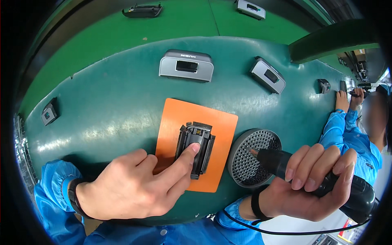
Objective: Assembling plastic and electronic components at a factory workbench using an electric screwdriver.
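Note:
A black plastic housing point(197, 151) with small gold contacts near its far end lies on an orange mat point(222, 134). My left hand point(134, 183) holds it down, the index finger pressed on its middle and the other fingers bent at its near left side. In my right hand point(314, 188) is a corded black electric screwdriver point(275, 161), gripped by its body and pointing left. Its tip is over a round grey screw tray point(232, 163), a perforated dish with many small dark screws along its right and near side. Whether a screw sits on the tip is too small to tell.
Grey-and-black device shells point(185, 65) stand on the green table point(122, 98), one more point(267, 75) to the right and a small one point(50, 112) at far left. Others lie on the green belt point(179, 24) beyond. A co-worker point(347, 130) in blue works at right. The screwdriver cord point(294, 232) hangs below.

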`<state>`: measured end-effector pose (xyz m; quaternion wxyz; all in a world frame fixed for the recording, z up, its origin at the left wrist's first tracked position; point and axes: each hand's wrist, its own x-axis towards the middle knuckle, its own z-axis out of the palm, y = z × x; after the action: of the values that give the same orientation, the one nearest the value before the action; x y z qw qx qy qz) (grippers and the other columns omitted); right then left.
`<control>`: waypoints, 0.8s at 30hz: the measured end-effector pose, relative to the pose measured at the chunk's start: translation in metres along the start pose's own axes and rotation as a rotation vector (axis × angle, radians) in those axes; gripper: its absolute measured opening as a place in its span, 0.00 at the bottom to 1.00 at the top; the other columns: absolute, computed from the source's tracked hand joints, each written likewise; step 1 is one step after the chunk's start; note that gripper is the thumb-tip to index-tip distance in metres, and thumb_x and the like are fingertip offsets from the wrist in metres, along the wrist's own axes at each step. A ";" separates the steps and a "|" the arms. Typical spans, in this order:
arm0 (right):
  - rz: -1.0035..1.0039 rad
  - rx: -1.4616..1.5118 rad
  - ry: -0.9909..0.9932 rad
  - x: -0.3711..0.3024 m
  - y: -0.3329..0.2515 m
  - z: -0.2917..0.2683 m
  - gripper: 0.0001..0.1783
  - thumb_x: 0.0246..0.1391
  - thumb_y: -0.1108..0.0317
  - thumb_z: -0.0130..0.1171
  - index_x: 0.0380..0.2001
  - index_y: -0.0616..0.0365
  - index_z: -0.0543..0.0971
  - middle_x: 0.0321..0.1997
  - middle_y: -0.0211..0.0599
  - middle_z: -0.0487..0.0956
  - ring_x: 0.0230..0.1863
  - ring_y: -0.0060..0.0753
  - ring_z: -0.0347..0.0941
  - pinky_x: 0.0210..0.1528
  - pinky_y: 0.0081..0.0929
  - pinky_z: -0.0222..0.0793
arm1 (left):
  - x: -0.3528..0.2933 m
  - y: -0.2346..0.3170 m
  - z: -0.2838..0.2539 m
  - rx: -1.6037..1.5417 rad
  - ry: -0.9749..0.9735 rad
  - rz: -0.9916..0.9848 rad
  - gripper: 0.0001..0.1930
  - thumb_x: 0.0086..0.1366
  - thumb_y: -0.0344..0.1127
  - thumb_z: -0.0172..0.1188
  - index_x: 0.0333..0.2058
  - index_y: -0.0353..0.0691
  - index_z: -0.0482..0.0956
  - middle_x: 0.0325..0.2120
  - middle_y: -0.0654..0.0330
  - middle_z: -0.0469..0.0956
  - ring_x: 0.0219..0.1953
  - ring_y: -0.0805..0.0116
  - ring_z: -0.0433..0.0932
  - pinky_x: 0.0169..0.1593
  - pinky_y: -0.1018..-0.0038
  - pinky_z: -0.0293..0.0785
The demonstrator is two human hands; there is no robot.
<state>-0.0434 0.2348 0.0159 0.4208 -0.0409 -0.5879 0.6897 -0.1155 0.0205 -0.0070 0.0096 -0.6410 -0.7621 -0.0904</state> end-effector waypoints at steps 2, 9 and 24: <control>-0.019 -0.013 -0.027 -0.001 0.001 0.000 0.11 0.63 0.63 0.43 0.28 0.55 0.61 0.13 0.28 0.59 0.10 0.19 0.53 0.12 0.19 0.53 | 0.001 0.000 0.002 -0.024 -0.001 -0.001 0.05 0.49 0.31 0.60 0.25 0.41 0.82 0.49 0.52 0.79 0.12 0.79 0.61 0.19 0.84 0.57; 0.009 -0.058 -0.037 -0.001 -0.001 0.006 0.11 0.63 0.62 0.41 0.29 0.56 0.61 0.12 0.28 0.58 0.09 0.19 0.51 0.10 0.20 0.51 | 0.000 -0.004 -0.007 -0.025 -0.128 0.028 0.20 0.48 0.46 0.67 0.36 0.36 0.83 0.51 0.50 0.77 0.13 0.83 0.65 0.20 0.85 0.60; 0.055 -0.098 -0.132 -0.003 0.004 0.009 0.10 0.64 0.63 0.39 0.30 0.55 0.62 0.13 0.30 0.59 0.10 0.20 0.52 0.13 0.21 0.53 | -0.002 -0.003 -0.003 0.012 -0.101 0.029 0.18 0.50 0.45 0.66 0.35 0.38 0.83 0.51 0.53 0.78 0.13 0.84 0.62 0.20 0.84 0.57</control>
<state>-0.0490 0.2260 0.0138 0.3595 -0.0323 -0.6459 0.6727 -0.1179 0.0181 -0.0050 -0.0238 -0.6558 -0.7527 -0.0530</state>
